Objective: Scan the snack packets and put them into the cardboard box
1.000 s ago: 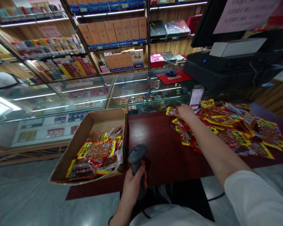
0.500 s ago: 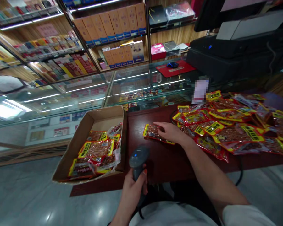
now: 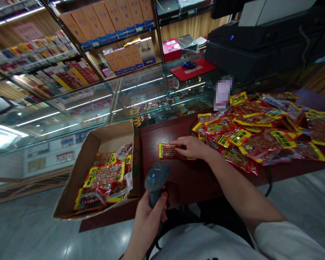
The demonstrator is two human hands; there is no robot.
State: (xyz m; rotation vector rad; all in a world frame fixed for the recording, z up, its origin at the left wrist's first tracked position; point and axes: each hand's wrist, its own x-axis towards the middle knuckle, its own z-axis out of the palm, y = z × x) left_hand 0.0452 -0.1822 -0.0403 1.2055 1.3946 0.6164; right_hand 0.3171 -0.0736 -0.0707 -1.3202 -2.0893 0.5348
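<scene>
Holding a grey scanner [image 3: 157,177] in the left hand [image 3: 150,213], fingers wrapped snugly round its handle, just right of the near end of the brown box [image 3: 112,135]. Touching a flat snack packet [image 3: 167,150] with the right hand [image 3: 195,147], fingers laid over the end away from the box. Cannot tell if pinched tight or just pressed down, with the thumb and the underside not clear to see.

As for the packet, lying flat on the dark red table [image 3: 184,187], to the right of the box, near its wall but not touching it. Long way running side to side, with one short end toward the box and the other partly under the fingers. Nearer to it, the right hand, being right on top; farther off, the left hand, down by the box's near end. Between the left hand and the packet, the round head of the scanner, blue light on top, a little apart from the packet. Cannot tell how high above the table.

Inside the box, more red and yellow packets [image 3: 105,175] in a loose heap. Well to the right of the box, a big messy pile [image 3: 268,144] of the same sort. Beyond the box, a glass counter [image 3: 105,92].
</scene>
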